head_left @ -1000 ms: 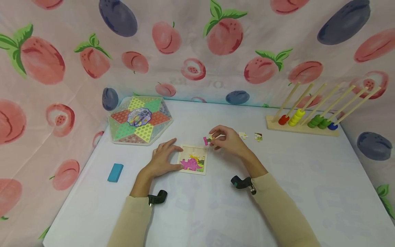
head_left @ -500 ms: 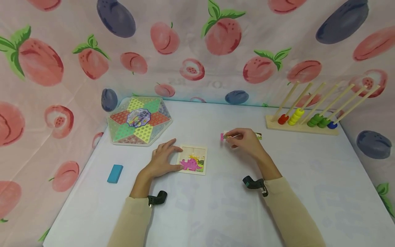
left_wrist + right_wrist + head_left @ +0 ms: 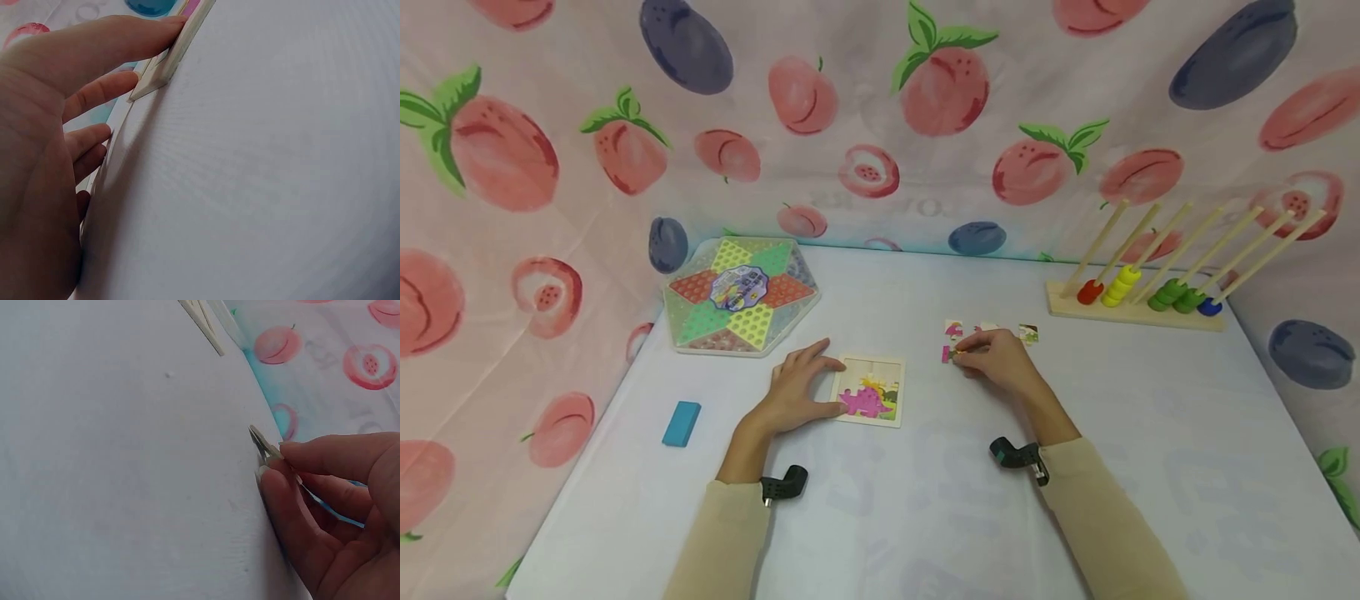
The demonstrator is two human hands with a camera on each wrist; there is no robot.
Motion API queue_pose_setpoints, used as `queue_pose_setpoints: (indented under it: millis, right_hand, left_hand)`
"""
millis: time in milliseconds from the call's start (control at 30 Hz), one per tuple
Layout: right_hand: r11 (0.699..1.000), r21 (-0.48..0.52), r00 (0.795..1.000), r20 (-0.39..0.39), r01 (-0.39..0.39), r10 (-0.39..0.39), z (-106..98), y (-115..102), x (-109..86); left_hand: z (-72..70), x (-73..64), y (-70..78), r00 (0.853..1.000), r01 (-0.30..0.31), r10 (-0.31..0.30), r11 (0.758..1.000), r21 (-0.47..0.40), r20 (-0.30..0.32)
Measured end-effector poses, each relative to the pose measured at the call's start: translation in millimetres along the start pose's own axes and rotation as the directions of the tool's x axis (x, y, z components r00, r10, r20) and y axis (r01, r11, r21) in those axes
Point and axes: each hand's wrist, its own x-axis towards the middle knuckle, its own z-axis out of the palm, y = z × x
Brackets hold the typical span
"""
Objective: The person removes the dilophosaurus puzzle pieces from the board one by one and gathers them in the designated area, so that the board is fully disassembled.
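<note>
In the head view a small wooden puzzle tray (image 3: 868, 422) lies on the table, with pink dinosaur pieces filling its lower part. My left hand (image 3: 793, 392) rests at its left side, thumb and index finger fairly straight and touching the frame. The left wrist view shows the thumb on the edge of the puzzle tray (image 3: 164, 74). To the right of the tray, my right hand (image 3: 1000, 360) pinches a pink-and-green puzzle piece (image 3: 946, 354) low over the table. Edge-on, that puzzle piece (image 3: 265, 442) shows between thumb and fingertips in the right wrist view.
Loose puzzle pieces lie behind the right hand, including a pink one (image 3: 953, 328) and a dark one (image 3: 1028, 334); others are partly covered. A hexagonal board game (image 3: 741, 296) stands back left, a blue block (image 3: 681, 423) left, a wooden bead counter (image 3: 1135, 312) back right.
The right hand has carried its puzzle piece rightward from the tray, then slightly toward the body, uncovering loose pieces behind it. The left hand stays on the tray.
</note>
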Motion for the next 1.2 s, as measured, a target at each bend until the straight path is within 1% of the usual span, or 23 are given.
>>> queue_pose_setpoints:
  millis: [200, 367, 500, 633, 700, 833, 1200]
  right_hand:
    - [1.000, -0.029, 1.000, -0.015, -0.005, 0.005, 2.8, 2.8, 2.0]
    - [0.997, -0.079, 0.999, -0.034, -0.004, 0.001, 6.9, 0.5, -2.7]
    - [0.987, -0.158, 0.998, -0.054, 0.012, -0.020, 9.5, -2.4, -3.1]
    - [0.966, -0.256, 0.995, -0.080, 0.031, -0.053, 9.8, -5.2, -2.9]
    - [0.959, -0.281, 0.994, -0.092, 0.034, -0.062, 9.9, -5.9, -2.7]
    - [0.961, -0.276, 0.994, -0.089, 0.030, -0.056, 9.3, -5.9, -1.8]
    - [0.972, -0.233, 0.998, -0.048, 0.032, -0.044, 7.8, -3.9, -2.4]
  left_hand:
    - [1.1, 0.6, -1.2, 1.000, -0.013, 0.013, 1.000, 0.002, -0.005]
    - [1.1, -0.4, -1.6, 1.000, -0.010, 0.010, 1.000, 0.007, 0.000]
    - [0.7, -0.8, -0.9, 1.000, -0.007, 0.007, 1.000, 0.005, 0.000]
    - [0.4, -0.2, -0.2, 1.000, -0.010, 0.010, 1.000, 0.003, -0.001]
    - [-0.1, 0.0, 0.3, 1.000, -0.013, 0.013, 1.000, 0.001, -0.003]
    - [-1.1, 0.1, 0.8, 1.000, -0.018, 0.018, 1.000, 0.002, -0.007]
    - [-0.9, -0.3, 1.3, 1.000, -0.017, 0.017, 1.000, 0.002, -0.006]
